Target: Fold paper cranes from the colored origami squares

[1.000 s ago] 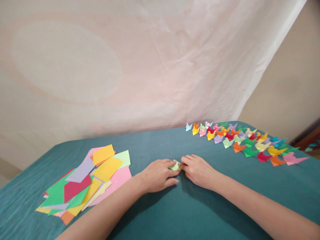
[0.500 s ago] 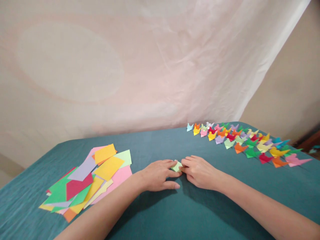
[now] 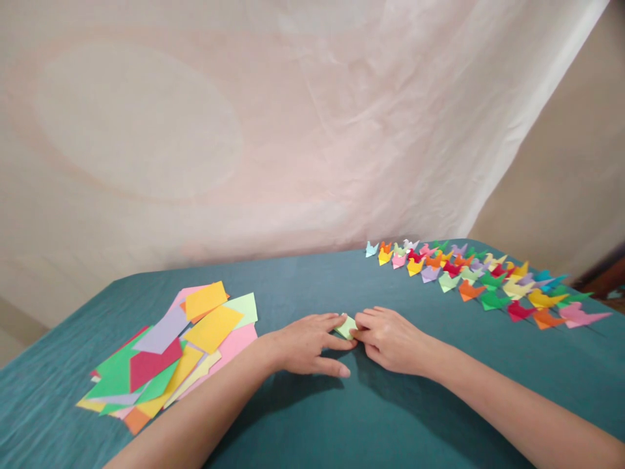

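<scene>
A small folded piece of light green paper (image 3: 346,326) lies on the teal tablecloth (image 3: 342,423) between my two hands. My left hand (image 3: 305,344) rests palm down with its fingertips pressing the paper's left side. My right hand (image 3: 390,340) meets it from the right, fingers curled and pinching the paper's edge. Most of the paper is hidden under the fingers.
A loose pile of coloured paper squares (image 3: 166,348) lies at the left. Rows of several small folded paper birds (image 3: 478,280) in many colours stand at the back right. A pale cloth backdrop (image 3: 244,130) hangs behind the table.
Both hands stay on the green paper; the fingers shifted slightly as they work the fold. The view has drifted a little.
</scene>
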### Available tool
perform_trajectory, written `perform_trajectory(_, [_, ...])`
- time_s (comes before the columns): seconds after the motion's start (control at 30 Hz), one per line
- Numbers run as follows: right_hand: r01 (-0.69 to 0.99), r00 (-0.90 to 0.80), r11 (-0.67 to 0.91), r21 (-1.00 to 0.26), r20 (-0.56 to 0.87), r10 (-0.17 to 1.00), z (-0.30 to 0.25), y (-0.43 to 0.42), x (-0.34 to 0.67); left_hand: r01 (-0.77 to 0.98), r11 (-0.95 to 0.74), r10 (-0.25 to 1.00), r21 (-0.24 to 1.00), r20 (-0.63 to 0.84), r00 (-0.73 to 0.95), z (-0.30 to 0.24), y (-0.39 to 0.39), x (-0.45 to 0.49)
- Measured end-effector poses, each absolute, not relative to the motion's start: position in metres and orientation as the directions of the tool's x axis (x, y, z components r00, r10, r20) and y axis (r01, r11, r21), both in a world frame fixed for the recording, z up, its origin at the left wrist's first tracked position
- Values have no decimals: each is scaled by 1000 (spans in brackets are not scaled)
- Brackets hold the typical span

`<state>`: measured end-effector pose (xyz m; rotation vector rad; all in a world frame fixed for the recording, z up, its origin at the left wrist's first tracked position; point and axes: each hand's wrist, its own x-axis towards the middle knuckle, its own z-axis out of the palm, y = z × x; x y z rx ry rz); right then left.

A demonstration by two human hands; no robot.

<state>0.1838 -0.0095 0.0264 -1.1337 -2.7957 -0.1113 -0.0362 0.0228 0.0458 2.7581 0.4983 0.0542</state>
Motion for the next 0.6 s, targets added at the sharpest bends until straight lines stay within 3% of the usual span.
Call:
perform_trajectory(0.4, [622, -751, 781, -54, 241, 615, 17, -6, 191, 342, -865, 348, 367, -50, 936, 45, 23, -38])
perform_trajectory(0.6, [589, -754, 800, -112, 280, 594, 15, -4, 193, 349, -821, 343, 451, -98, 934, 47, 24, -41])
